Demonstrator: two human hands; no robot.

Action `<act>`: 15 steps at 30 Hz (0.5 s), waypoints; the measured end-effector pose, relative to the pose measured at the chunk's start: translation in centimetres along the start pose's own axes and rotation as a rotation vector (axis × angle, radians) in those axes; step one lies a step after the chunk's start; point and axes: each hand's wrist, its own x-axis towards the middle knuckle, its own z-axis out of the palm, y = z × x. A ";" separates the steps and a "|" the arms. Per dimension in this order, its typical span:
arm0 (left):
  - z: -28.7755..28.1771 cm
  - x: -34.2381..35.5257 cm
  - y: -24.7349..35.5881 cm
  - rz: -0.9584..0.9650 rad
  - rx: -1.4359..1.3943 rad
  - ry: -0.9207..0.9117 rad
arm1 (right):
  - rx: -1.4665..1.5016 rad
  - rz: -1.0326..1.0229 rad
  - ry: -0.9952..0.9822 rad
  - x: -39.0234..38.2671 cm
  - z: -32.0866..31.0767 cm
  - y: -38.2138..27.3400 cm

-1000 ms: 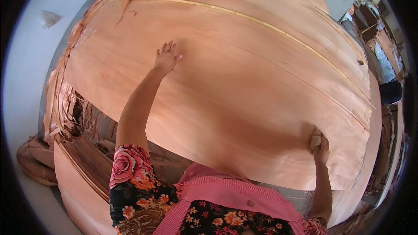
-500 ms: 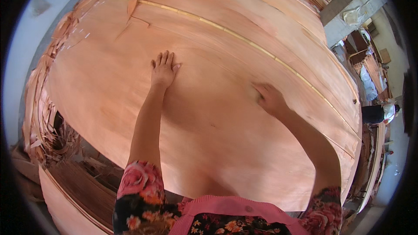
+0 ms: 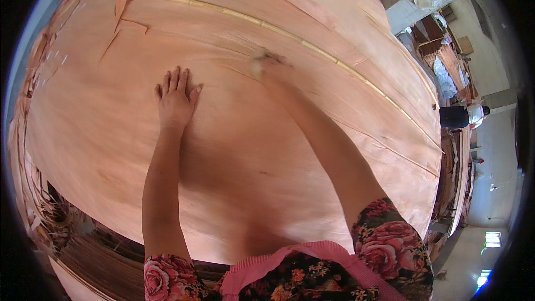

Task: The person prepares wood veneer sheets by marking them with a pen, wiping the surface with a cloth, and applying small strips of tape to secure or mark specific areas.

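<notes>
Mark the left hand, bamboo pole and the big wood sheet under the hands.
Left hand (image 3: 176,103): head view, back of the hand.
Bamboo pole (image 3: 278,29): head view, middle stretch of its length.
Wood sheet (image 3: 239,134): head view, bare surface between the forearms.

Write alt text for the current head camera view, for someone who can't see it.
A person's bare left hand lies flat on a large reddish-tan, wood-like sheet; the right hand, blurred, is farther right with a pale object at it. A thin bamboo-like pole lies beyond both hands, and another person is at far right.
</notes>
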 end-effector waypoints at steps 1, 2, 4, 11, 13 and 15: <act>-0.1 0.0 0.2 0.001 -0.005 -0.004 | -0.028 0.007 0.065 -1.6 0.6 2.7; -0.1 0.1 0.4 0.005 -0.011 -0.007 | -0.057 0.016 0.132 -2.8 1.4 5.0; 0.1 0.2 0.4 0.002 -0.005 0.006 | -0.074 0.130 0.054 -3.8 1.2 6.8; 0.3 0.2 0.9 -0.018 0.094 -0.033 | -0.027 0.196 0.380 -4.0 5.2 6.1; 0.2 0.3 0.7 -0.023 0.076 -0.057 | 0.006 0.237 0.270 -4.3 4.3 5.8; 0.9 0.5 0.6 -0.025 0.090 -0.051 | -0.003 0.276 0.229 -4.0 3.3 5.1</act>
